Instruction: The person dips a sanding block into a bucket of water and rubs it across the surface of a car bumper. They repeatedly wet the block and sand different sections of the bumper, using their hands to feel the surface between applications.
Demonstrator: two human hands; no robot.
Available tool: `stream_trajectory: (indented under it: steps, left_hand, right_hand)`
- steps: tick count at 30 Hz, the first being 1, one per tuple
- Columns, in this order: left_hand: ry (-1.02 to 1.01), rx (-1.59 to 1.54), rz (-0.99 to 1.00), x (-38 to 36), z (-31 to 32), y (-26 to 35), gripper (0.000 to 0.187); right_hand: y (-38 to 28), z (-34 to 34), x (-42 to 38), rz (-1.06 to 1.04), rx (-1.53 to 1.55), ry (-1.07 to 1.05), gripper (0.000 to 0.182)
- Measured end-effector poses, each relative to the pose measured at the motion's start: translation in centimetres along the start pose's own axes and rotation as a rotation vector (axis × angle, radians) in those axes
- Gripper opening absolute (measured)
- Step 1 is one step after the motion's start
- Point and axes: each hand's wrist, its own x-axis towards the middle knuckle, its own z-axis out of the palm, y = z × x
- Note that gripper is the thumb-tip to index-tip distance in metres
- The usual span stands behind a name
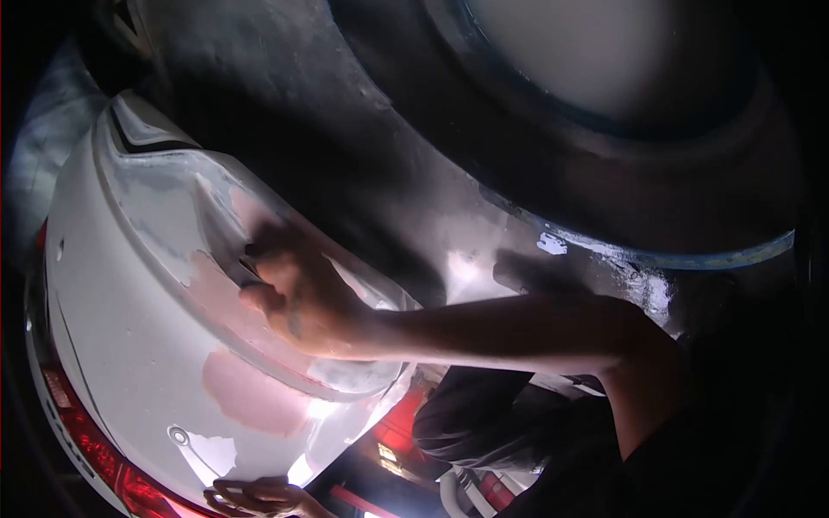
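Observation:
A white car body panel [138, 319] with smooth pink filler patches [250, 393] and dull grey sanded areas fills the left side. My right hand [306, 298] reaches in from the right with the elbow bent, its fingers closed and pressed down on the pink area beside the raised crease. A small dark edge shows between thumb and fingers; what it belongs to is mostly hidden. At the bottom, my left hand [263, 498] rests on the panel's lower edge near the red tail light [99, 440], fingers stretched out, partly cut off by the frame.
A round fitting [179, 436] sits in the panel near my left hand. Upper right stands a big dark round object [553, 173] with a pale centre and bluish rim. My dark-clothed leg [475, 414], a red object [401, 423] and white curved tubes [462, 494] are below my forearm.

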Motion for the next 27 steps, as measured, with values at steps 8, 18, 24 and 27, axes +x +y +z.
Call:
stream_trajectory:
  steps: [8, 18, 24, 27]
  left_hand:
    - [-0.029, -0.099, -0.201, 1.0, -1.2, 1.9, 0.058]
    - [-0.04, 0.062, -0.069, -0.4, -0.4, 0.0, 0.057]
    - [-0.019, 0.017, -0.123, 1.3, -1.2, 1.3, 0.058]
    - [0.003, -0.1, -0.191, 0.9, -0.9, 1.8, 0.059]
  right_hand:
    - [0.1, 0.2, -1.2, -0.023, 0.122, 0.05, 0.022]
    - [-1.7, -1.1, -0.1, 0.111, 0.197, 0.017, 0.025]
    - [1.0, -1.0, -2.4, -0.05, 0.071, 0.03, 0.028]
    - [-0.3, -0.7, 0.4, 0.013, 0.079, 0.046, 0.03]
